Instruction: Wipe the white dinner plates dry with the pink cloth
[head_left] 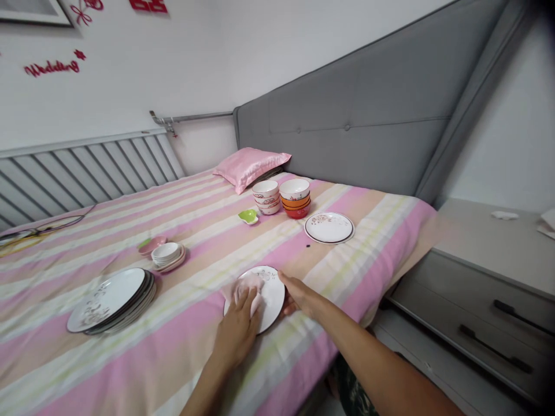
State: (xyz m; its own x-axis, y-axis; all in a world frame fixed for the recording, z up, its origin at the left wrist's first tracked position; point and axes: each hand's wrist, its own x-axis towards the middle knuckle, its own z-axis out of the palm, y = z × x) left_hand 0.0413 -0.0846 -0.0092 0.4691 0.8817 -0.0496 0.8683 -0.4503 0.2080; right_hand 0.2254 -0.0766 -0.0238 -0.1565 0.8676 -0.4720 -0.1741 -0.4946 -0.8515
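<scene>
A white plate [272, 297] with a dark rim and a floral print lies low over the striped bedsheet in front of me. My right hand [297, 294] grips its right edge, thumb on top and fingers beneath. Against the plate's face my left hand [240, 323] presses a pale pink cloth [254, 282], which is bunched under its fingers and spreads past the plate's left rim. Beyond, to the right, two similar plates [329, 227] appear stacked. A taller stack of plates [110, 300] stands at the left.
Small white dishes [167, 253] and pink dishes [151, 245] sit behind the left stack. Further back are a green leaf-shaped dish [248, 216], white bowls [266, 196], orange and red bowls [296, 199] and a pink pillow [251, 164]. A nightstand [477, 277] borders the bed's right.
</scene>
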